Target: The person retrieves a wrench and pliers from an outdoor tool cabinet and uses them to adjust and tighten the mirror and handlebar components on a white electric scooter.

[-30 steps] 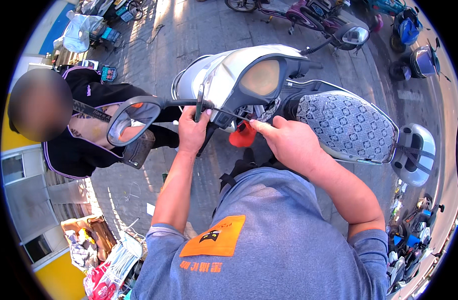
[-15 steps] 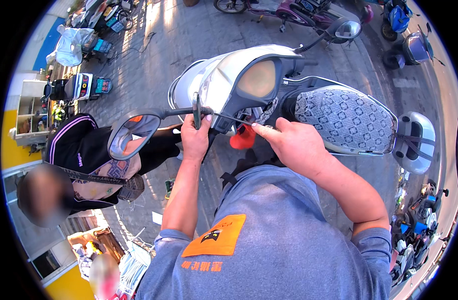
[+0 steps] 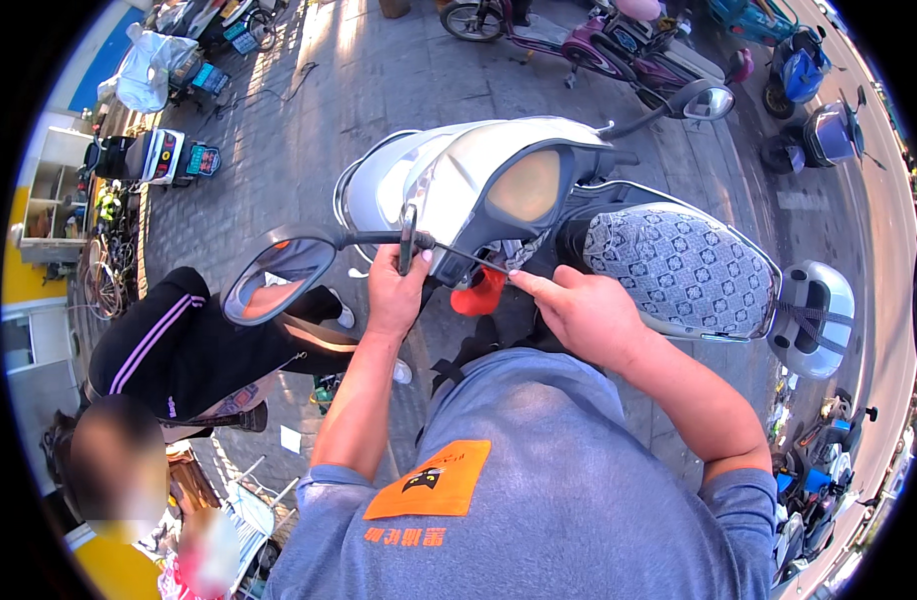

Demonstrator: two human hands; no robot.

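A white electric scooter point(image 3: 459, 165) stands in front of me, its patterned seat point(image 3: 679, 265) to the right. My left hand point(image 3: 394, 300) is closed by the near end of the handlebar, thumb and fingers about a dark, narrow oval piece point(image 3: 409, 240) beside the mirror stem. From there a thin dark rod point(image 3: 469, 256), like a screwdriver shaft, runs to my right hand point(image 3: 589, 310). That hand is closed with its index finger stretched along the rod; any handle is hidden in the palm. A red thing point(image 3: 479, 293), perhaps cloth, hangs below the handlebar.
The near mirror point(image 3: 284, 275) sticks out left, the far mirror point(image 3: 704, 103) to the upper right. A person in black clothes point(image 3: 179, 345) is close on my left. A grey-white box point(image 3: 814, 318) sits behind the seat. A purple two-wheeler point(image 3: 599, 45) is parked beyond.
My view has shifted, so the scooter and both hands sit slightly lower. The person on the left has changed posture. Both hands keep their hold, with the rod between them.
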